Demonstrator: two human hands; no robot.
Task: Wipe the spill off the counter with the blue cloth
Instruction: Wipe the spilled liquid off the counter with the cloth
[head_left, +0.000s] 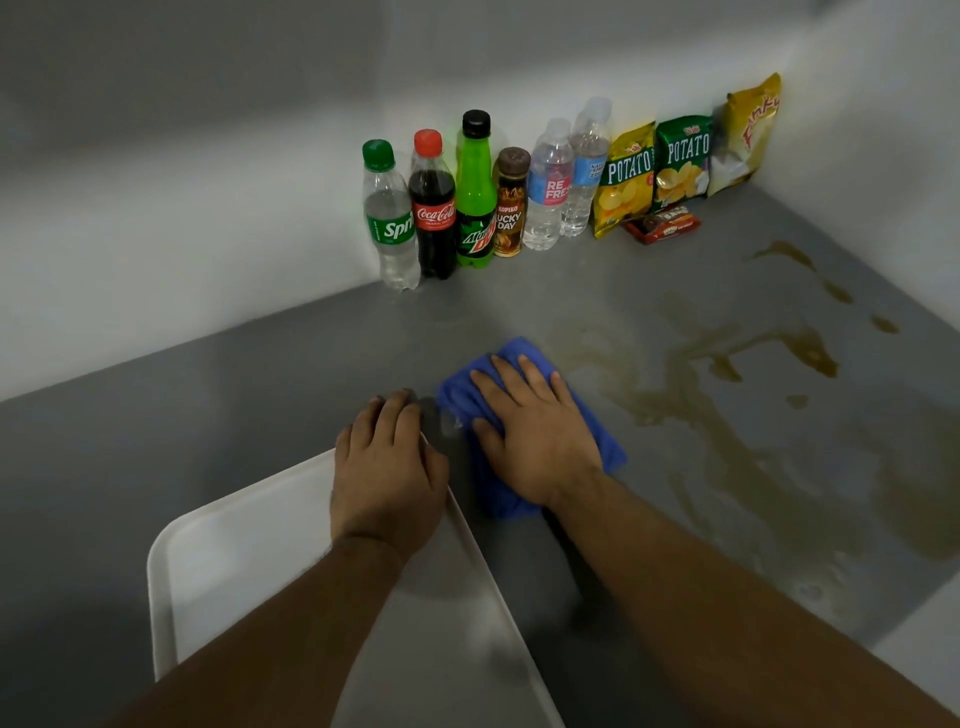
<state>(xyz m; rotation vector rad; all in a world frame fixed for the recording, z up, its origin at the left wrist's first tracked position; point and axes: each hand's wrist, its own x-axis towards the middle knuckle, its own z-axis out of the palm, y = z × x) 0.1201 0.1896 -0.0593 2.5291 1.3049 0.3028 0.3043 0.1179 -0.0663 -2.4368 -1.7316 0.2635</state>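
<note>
Most of the job: unfinished, I judge, since brown liquid lies over much of the grey worktop (260, 415) to my right.
Worktop: a corner surface against white walls, dry and clean on my left, streaked on my right.
Spill (737, 415): thin brown smears and pools running from near the far right wall down toward the near edge, with a few separate drops further right.
Tray (234, 561): a white tray sits at the near edge on the left, its far corner under my left hand.
Step in hand: the wiping itself, at its early part as I read it; the cloth sits just at the left fringe of the wet patch.
Blue cloth (597, 431): bunched flat on the worktop, just right of the tray, touching the nearest smears or very close to them.
Right hand (535, 431): palm down, fingers spread and lying flat, pressing the cloth onto the surface; not closed around it.
Left hand (389, 467): palm down over the tray's far corner, fingers curled loosely forward; whether it grips the rim I cannot tell.
Next move: a firm sweep of the cloth rightward and away through the pools, keeping pressure even, I think.
Bottles and snack bags: lined along the far wall, well apart from the cloth.
</note>
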